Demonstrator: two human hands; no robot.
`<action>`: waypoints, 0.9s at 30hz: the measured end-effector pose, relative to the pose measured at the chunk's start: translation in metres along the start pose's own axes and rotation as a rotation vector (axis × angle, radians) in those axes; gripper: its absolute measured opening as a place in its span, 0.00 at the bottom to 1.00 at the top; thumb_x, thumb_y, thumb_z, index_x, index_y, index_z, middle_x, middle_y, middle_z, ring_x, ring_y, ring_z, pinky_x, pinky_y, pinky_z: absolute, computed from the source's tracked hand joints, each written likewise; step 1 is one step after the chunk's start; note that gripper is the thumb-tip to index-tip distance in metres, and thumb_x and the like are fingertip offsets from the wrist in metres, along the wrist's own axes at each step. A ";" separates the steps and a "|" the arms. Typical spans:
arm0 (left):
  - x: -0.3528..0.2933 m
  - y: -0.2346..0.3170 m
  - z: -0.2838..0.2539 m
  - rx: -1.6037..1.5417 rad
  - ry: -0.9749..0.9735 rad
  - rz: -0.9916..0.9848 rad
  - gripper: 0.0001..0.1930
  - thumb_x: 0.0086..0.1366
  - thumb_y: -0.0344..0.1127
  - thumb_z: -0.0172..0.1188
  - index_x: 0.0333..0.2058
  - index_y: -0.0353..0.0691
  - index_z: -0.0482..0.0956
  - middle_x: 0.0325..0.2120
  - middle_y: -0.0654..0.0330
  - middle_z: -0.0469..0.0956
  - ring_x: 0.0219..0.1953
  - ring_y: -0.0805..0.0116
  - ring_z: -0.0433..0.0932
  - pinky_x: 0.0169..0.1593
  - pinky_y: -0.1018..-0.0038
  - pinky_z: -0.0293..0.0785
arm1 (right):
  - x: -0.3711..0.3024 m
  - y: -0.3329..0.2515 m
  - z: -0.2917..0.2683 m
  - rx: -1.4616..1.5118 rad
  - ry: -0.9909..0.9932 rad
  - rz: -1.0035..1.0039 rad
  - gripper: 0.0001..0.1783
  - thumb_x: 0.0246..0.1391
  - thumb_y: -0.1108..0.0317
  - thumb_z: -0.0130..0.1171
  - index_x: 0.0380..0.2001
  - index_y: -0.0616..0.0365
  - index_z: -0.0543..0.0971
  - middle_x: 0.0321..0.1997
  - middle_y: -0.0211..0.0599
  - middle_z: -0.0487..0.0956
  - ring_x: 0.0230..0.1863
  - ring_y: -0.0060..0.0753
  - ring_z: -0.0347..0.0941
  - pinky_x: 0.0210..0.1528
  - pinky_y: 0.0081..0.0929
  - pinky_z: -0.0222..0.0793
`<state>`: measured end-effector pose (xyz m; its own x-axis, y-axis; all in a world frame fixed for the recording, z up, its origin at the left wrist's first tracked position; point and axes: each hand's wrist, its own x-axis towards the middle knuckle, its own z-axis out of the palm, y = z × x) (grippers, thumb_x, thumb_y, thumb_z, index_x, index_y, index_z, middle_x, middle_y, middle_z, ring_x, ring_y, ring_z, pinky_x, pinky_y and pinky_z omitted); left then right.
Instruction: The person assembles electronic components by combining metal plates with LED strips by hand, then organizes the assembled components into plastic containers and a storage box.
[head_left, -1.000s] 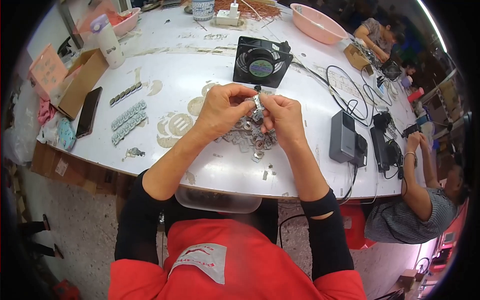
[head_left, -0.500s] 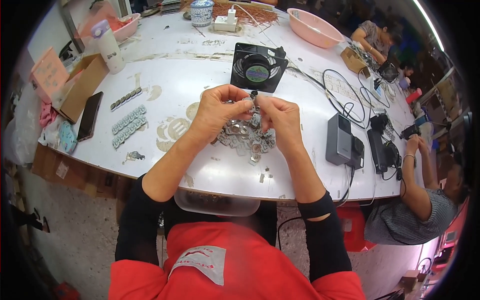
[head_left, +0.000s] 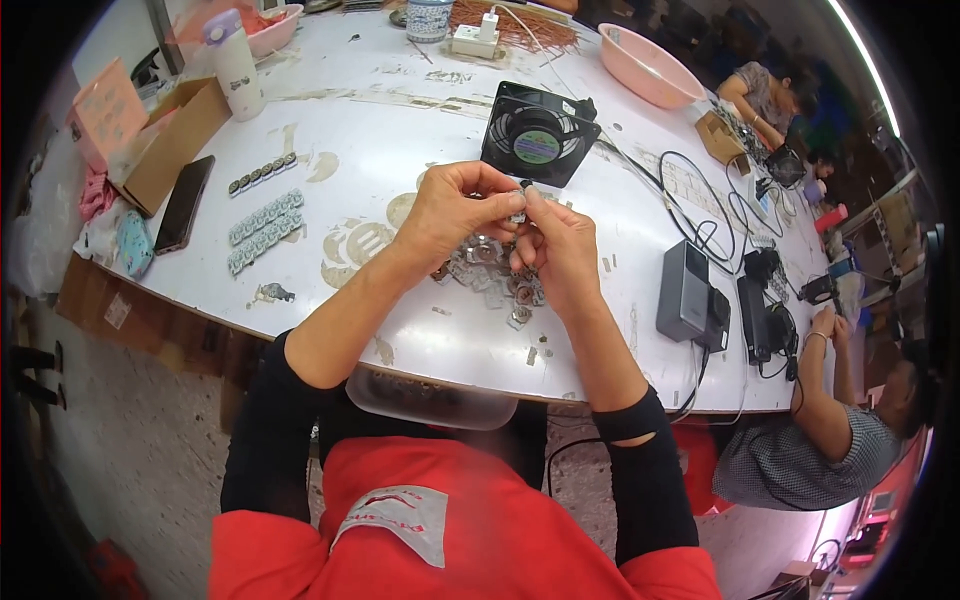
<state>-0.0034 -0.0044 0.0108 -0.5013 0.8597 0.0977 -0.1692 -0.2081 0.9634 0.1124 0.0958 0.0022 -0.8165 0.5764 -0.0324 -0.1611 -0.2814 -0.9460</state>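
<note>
Base surface: broad, stained white tabletop (head_left: 430, 340), with a translucent plastic bin (head_left: 430, 400) partly beneath the near edge. Toward the far side of centre: square black-framed fan (head_left: 536, 147), upright. Caution: possible knock against the frame, likely from a careless reach toward the far side. On the near side of the fan: loose heap of small silvery metal pieces (head_left: 490, 275). Caution: possible loss of a dropped piece among look-alikes, likely from a slack or off-centre grip.

Left hand (head_left: 455, 210): narrow, with thumb and forefinger in a tight pinch from the left on a small, pale, metallic-looking part (head_left: 519, 208). Right hand (head_left: 560, 240): likewise narrow, with a pinch from the right on the same part. Position of the part: between both sets of fingertips, over the far side of the heap. Just above: tiny black round tip (head_left: 526, 184); impossible to tell whether attached or separate.
</note>
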 end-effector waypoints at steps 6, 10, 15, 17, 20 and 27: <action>-0.003 -0.007 0.005 0.134 0.040 0.142 0.11 0.56 0.26 0.60 0.37 0.26 0.76 0.27 0.56 0.78 0.27 0.74 0.78 0.32 0.82 0.78 | 0.001 0.006 -0.001 -0.317 0.103 -0.268 0.18 0.57 0.60 0.54 0.26 0.67 0.78 0.16 0.32 0.72 0.10 0.17 0.63 0.12 0.16 0.61; -0.003 -0.008 0.004 0.146 -0.033 0.173 0.12 0.58 0.24 0.57 0.42 0.27 0.74 0.29 0.56 0.78 0.29 0.73 0.79 0.35 0.81 0.78 | 0.000 -0.002 -0.003 -0.189 0.068 -0.203 0.17 0.56 0.60 0.54 0.26 0.66 0.78 0.16 0.31 0.72 0.11 0.17 0.63 0.12 0.17 0.60; -0.003 -0.005 0.006 0.153 -0.071 0.123 0.12 0.58 0.23 0.56 0.41 0.26 0.74 0.30 0.55 0.78 0.29 0.72 0.79 0.35 0.81 0.78 | 0.002 -0.006 -0.014 -0.065 0.055 -0.016 0.17 0.55 0.60 0.56 0.25 0.67 0.77 0.15 0.29 0.69 0.10 0.18 0.61 0.11 0.18 0.61; -0.003 -0.006 0.005 0.220 -0.069 0.123 0.11 0.59 0.23 0.56 0.41 0.26 0.74 0.28 0.55 0.78 0.28 0.73 0.79 0.35 0.81 0.78 | 0.004 -0.006 -0.016 -0.064 -0.004 0.012 0.17 0.53 0.60 0.58 0.24 0.66 0.76 0.15 0.30 0.68 0.10 0.19 0.61 0.11 0.19 0.60; -0.001 -0.006 0.005 0.305 -0.071 0.140 0.11 0.59 0.24 0.56 0.40 0.26 0.75 0.27 0.55 0.78 0.28 0.73 0.79 0.34 0.81 0.78 | 0.002 -0.010 -0.015 -0.102 0.032 0.047 0.17 0.53 0.59 0.59 0.23 0.65 0.75 0.16 0.31 0.69 0.10 0.19 0.61 0.10 0.19 0.60; -0.002 0.001 -0.004 0.199 -0.112 0.088 0.11 0.59 0.25 0.56 0.41 0.27 0.74 0.28 0.55 0.78 0.27 0.73 0.79 0.34 0.80 0.78 | 0.004 -0.011 -0.013 -0.057 0.011 0.077 0.17 0.52 0.59 0.59 0.26 0.66 0.76 0.16 0.29 0.68 0.10 0.19 0.60 0.10 0.20 0.61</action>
<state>-0.0056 -0.0083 0.0104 -0.4072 0.8911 0.2003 0.0474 -0.1983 0.9790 0.1184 0.1109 0.0085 -0.8192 0.5631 -0.1084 -0.0664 -0.2809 -0.9574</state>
